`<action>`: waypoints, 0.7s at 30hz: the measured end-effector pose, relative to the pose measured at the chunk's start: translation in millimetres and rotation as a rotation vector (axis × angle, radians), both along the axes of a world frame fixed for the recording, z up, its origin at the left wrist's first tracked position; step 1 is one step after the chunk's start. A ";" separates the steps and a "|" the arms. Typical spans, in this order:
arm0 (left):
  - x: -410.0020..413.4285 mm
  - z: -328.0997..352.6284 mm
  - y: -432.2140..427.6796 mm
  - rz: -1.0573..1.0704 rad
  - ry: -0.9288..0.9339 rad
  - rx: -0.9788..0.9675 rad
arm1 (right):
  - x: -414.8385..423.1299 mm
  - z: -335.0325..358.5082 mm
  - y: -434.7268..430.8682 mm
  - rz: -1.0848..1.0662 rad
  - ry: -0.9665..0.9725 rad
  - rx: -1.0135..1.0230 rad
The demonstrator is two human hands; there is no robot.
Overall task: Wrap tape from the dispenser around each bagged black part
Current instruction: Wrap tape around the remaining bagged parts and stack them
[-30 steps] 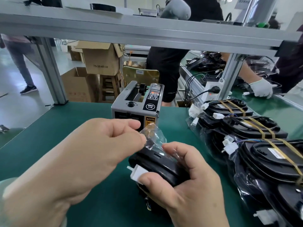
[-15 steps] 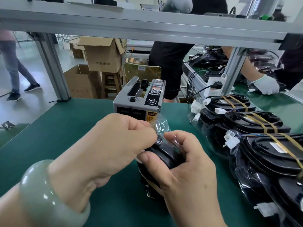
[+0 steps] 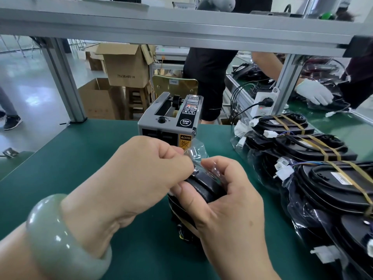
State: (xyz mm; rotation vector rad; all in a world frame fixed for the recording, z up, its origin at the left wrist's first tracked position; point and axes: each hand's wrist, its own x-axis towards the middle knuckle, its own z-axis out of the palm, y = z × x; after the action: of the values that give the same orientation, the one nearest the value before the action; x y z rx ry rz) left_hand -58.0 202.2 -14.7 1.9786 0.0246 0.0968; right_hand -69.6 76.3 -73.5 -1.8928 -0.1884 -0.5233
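Observation:
A bagged black part point(image 3: 203, 188) stands on edge on the green table point(image 3: 80, 158), held between both hands. My right hand point(image 3: 228, 203) grips it from the right, thumb across its top. My left hand point(image 3: 139, 174) pinches the loose clear bag end that sticks up above the part. A brown tape band runs round the part's lower half. The grey tape dispenser point(image 3: 171, 120) stands just behind the hands. A stack of bagged black parts point(image 3: 323, 178) bound with brown tape lies to the right.
An aluminium frame beam point(image 3: 181, 27) crosses overhead, with posts at left and right. Cardboard boxes point(image 3: 125, 65) stand behind the table. A person in black stands beyond the dispenser, and a gloved hand point(image 3: 313, 91) works at the neighbouring bench.
The part has been turned more upright and drawn closer between my hands. My left hand slid forward, and my right thumb moved from the white connector up onto the part's top.

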 end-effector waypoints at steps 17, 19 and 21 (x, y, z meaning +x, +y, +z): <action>-6.2 -2.3 0.5 -0.014 -0.073 0.051 | 3.0 -13.4 7.8 0.003 -0.412 0.110; -4.6 -3.9 -0.2 -0.008 -0.066 0.010 | 5.2 -13.0 6.5 -0.035 -0.443 0.107; -3.8 -3.8 0.4 -0.013 -0.045 -0.018 | 6.5 -12.6 6.0 -0.032 -0.444 0.119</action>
State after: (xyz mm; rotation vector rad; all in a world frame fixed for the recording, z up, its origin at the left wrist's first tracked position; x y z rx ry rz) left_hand -61.8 202.5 -18.6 1.9582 -0.0165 0.1328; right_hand -63.0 82.3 -86.1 -1.6455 -0.4078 -0.9531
